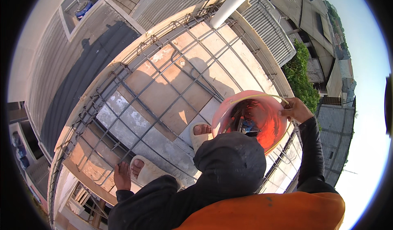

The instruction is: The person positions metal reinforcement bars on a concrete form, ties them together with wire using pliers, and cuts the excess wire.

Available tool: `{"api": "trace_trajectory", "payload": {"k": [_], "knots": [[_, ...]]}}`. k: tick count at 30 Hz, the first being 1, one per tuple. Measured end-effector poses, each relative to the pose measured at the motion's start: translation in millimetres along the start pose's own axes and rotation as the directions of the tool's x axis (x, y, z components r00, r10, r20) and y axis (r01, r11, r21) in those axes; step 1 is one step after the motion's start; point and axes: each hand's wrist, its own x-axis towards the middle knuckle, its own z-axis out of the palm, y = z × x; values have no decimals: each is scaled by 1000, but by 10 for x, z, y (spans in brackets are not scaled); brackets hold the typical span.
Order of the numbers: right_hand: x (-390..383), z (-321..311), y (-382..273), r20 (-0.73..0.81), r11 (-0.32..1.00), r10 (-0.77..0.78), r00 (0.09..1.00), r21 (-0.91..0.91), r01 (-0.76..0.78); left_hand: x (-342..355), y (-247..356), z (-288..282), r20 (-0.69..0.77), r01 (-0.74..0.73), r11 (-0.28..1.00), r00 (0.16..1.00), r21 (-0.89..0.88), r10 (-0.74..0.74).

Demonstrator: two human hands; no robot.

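My right hand [297, 109] is closed on the rim and yellow handle of a pinkish-red bucket [270, 123], which stands tilted on the steel mesh to my right. Inside it lie dark and bluish items [247, 125], too jumbled to name. At the lower left, my left hand [122, 176] reaches down to the steel bars [141, 139], its fingers bunched together at one of them. Whether it grips that bar is hidden. The bars cross in a grid over boards [163, 92]. My feet, in beige slides [152, 173], are among them.
A white pipe [232, 5] rises at the far end. Light formwork edging [88, 91] borders the grid, with lower roofs [77, 72] beyond it. A gap [107, 139] opens between boards near my left hand. Green foliage [301, 76] and buildings lie to the right.
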Motion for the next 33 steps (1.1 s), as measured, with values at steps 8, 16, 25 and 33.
{"api": "trace_trajectory", "payload": {"k": [8,16,25,33], "knots": [[273,-427,16,-323,893,-125,938,374,248,-1,4,15,-25,-16,1000,1000,2,16],[1122,-264,25,-555,715,137,821,629,306,90,-70,-60,-43,-24,999,999,-22,23],[1151,46,504,-488,650,304,818,734,196,242,-313,-293,32,-189,980,981,-61,191],[1415,324,195,-436,395,185,881,853,340,125,-158,11,-61,-126,979,991,-158,117]]}}
